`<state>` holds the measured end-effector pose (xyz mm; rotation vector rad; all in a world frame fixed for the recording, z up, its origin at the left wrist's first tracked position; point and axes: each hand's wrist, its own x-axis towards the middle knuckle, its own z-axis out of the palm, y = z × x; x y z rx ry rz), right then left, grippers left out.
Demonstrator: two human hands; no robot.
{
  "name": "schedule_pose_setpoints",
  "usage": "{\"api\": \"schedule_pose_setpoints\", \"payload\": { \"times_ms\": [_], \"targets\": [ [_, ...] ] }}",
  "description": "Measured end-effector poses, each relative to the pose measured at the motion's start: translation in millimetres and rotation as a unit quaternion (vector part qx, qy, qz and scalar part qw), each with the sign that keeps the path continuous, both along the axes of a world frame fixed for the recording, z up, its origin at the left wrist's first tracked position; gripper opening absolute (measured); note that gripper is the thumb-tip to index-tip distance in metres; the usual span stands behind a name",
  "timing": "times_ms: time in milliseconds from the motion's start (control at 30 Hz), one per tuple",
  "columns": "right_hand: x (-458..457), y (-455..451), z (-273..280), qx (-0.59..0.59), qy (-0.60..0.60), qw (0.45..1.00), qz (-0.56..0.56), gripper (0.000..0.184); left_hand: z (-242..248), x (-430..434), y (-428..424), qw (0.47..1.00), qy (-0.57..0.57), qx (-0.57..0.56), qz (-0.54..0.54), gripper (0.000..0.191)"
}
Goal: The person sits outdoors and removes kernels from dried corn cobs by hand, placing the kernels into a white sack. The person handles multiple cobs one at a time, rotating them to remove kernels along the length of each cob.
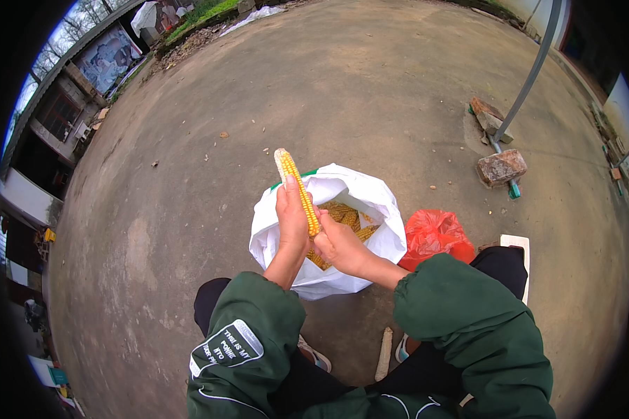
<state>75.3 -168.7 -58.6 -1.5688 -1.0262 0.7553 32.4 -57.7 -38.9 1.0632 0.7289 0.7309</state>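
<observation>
My left hand grips an ear of dried yellow corn, its tip pointing up and away from me. A pale strip along the ear's left side shows no kernels. My right hand is curled with its thumb and finger against the lower end of the ear; whether it pinches anything else is hidden. Below both hands stands a white woven sack with its rim spread wide. Several more corn ears lie inside it, partly covered by my hands.
A red plastic bag sits right of the sack. A bare corn cob lies between my feet. Farther right, a brick rests by the base of a grey metal pole. Scattered kernels dot the concrete ground.
</observation>
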Motion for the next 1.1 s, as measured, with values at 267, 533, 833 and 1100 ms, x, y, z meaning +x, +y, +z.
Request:
{"api": "schedule_pose_setpoints", "payload": {
  "times_ms": [267, 533, 833, 1100],
  "targets": [
    [0.6, 1.2, -13.5, 0.047, -0.118, 0.990, -0.056, 0.026, -6.7, 0.6, -2.3, 1.000, -0.011, -0.007, 0.001, 0.043],
    [13.7, -8.5, 10.0, 0.038, 0.192, 0.980, 0.044, 0.022, 2.5, -1.2, 3.6, 0.991, -0.078, -0.109, -0.018, 0.043],
    [7.7, -9.9, 24.6, 0.021, 0.213, 0.975, 0.052, 0.023, 6.0, -3.9, 5.2, 0.993, -0.075, -0.085, -0.034, 0.053],
    [8.3, -11.3, 22.6, 0.034, 0.215, 0.974, 0.064, 0.021, 6.9, -3.5, 3.5, 0.992, -0.082, -0.086, -0.031, 0.048]
  ]
}}
